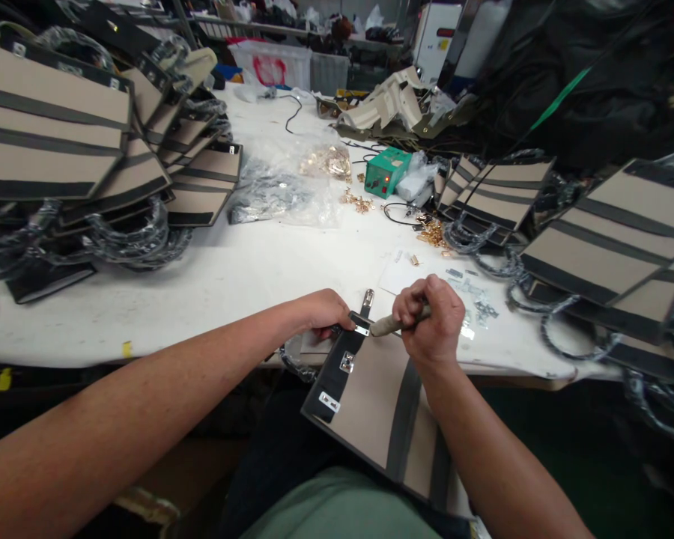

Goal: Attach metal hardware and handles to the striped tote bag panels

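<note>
A beige bag panel [374,400] with dark stripes slants from the table's front edge down over my lap. Along its black upper band sit a metal plate at the far corner [362,326], a square metal fitting [347,362] and another metal plate [329,402]. My left hand [332,311] is closed on the black band at the far corner, its thumb by the plate there. In my closed right hand [431,318] is a thick grey-brown stick-like tool [389,325], its blunt end touching or just beside that plate. A metal-tipped strap [368,299] sticks out beyond the corner.
Stacked bag panels with plastic-wrapped handles lie left [50,120] and right [612,232]. A green box [387,172] with a lit red light stands mid-table near loose gold hardware [433,232]. Small silver plates [477,299] lie right of my hands; clear plastic bags [286,187] lie further back.
</note>
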### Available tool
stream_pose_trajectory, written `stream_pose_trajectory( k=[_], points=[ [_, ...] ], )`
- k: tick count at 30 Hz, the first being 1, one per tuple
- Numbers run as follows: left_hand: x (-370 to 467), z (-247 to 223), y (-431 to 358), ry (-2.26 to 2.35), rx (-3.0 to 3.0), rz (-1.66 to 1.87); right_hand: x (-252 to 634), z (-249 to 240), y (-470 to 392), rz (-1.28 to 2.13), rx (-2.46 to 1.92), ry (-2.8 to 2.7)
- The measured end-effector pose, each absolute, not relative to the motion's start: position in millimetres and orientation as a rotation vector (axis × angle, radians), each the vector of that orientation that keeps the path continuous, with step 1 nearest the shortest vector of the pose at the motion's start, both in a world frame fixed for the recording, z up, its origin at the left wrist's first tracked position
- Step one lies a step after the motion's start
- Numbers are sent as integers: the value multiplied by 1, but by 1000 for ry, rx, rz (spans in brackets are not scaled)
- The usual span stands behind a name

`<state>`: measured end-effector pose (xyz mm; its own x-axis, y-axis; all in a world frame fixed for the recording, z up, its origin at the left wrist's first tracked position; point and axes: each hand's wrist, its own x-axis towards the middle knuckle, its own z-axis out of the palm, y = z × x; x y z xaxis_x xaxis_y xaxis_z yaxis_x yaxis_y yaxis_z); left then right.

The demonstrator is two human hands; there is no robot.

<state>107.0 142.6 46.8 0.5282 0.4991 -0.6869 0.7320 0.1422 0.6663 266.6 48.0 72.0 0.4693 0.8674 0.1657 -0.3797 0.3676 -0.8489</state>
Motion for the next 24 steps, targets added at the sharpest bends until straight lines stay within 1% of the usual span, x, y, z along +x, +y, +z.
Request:
stream_pose_trajectory(
  k=[5, 11, 16, 19, 21, 24],
  points=[
    [105, 43, 143, 1106, 1500, -211, 260, 61, 54, 855, -856, -614],
    [105, 43, 142, 1110, 1490, -179, 246, 58, 54, 896, -977, -813],
    [107, 44, 139, 1116, 1527, -132, 234, 59, 55, 904, -1126, -1133],
    [107, 44, 138, 1145, 1538, -122, 237, 66, 55, 930, -1198, -1117],
    [106, 43, 138, 1167, 1533, -126, 240, 76, 53, 904, -1163, -1042],
    [105, 41, 138, 1176, 1516, -131, 242, 88, 48, 856, -998, -989]
  ],
)
